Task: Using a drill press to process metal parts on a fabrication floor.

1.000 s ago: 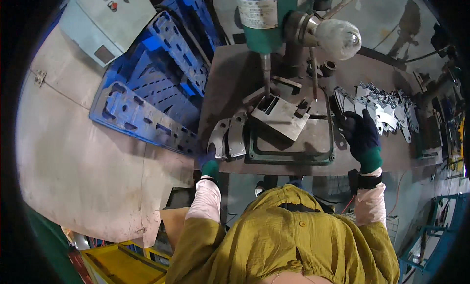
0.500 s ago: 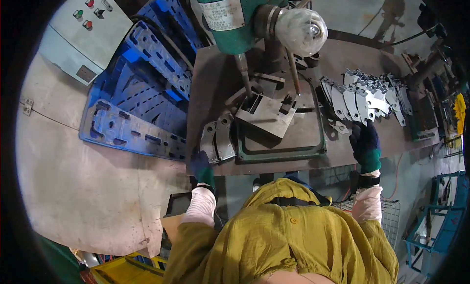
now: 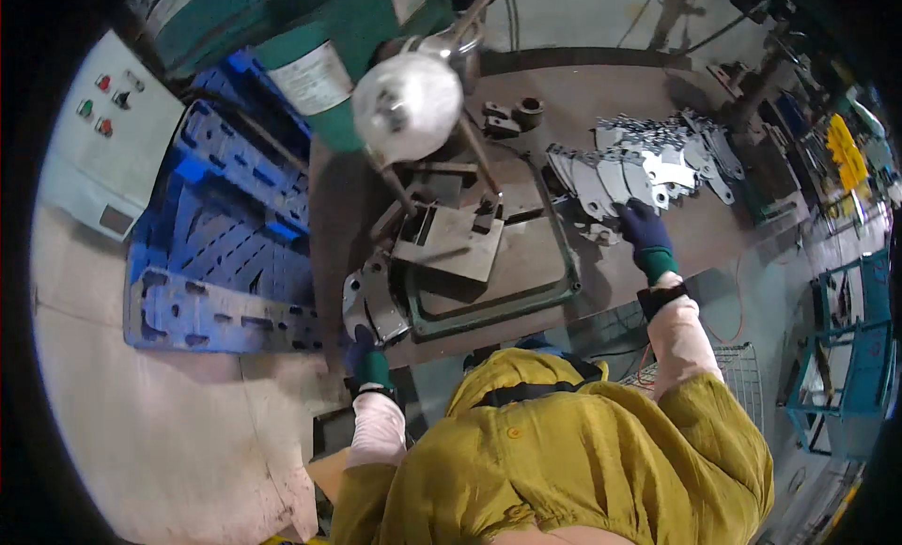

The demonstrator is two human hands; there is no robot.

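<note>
Just beyond the blue-gloved right hand (image 3: 646,237) lay fanned, curved silver metal plates (image 3: 615,181); the blue-gloved left hand (image 3: 366,359) met two curved grey metal plates (image 3: 383,299). Either hand's grip was unclear.

Metalworking shop, by the look of it. Green drill press (image 3: 329,38) stood over a brown worktop (image 3: 583,89); flat metal plates (image 3: 620,180) lay heaped at right. Grey push-button control box (image 3: 103,160) at left, blue plastic pallets (image 3: 230,254) beside it. Surfaces looked scuffed and stained.
</note>
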